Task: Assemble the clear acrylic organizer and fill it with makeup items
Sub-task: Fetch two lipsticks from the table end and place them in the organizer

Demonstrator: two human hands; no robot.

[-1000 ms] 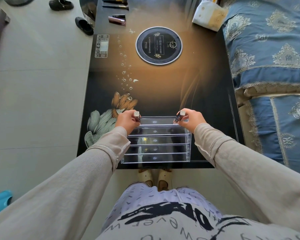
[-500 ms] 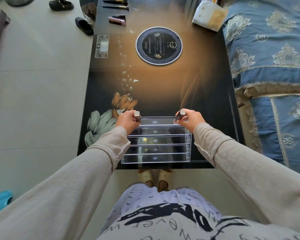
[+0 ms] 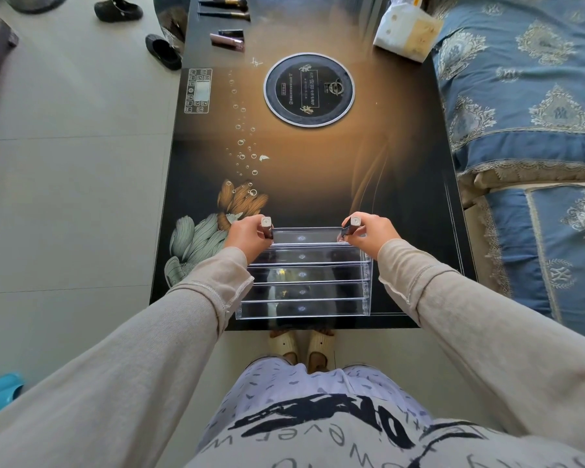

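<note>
A clear acrylic organizer (image 3: 303, 292) with several stepped rows stands at the near edge of the dark glass table (image 3: 318, 170). My left hand (image 3: 247, 234) grips a dark lipstick tube with a silver cap (image 3: 267, 226), upright at the left end of the farthest row. At that row's right end, my right hand (image 3: 370, 233) grips a second silver-capped lipstick tube (image 3: 351, 226), tilted a little. The nearer rows hold nothing I can make out.
At the table's far end lie makeup brushes (image 3: 225, 8) and more lipstick tubes (image 3: 228, 38). A white tissue pack (image 3: 406, 30) sits at the far right, a round cooktop disc (image 3: 309, 89) in the middle. A blue bedspread (image 3: 527, 96) borders the right; slippers (image 3: 163, 50) lie on the floor.
</note>
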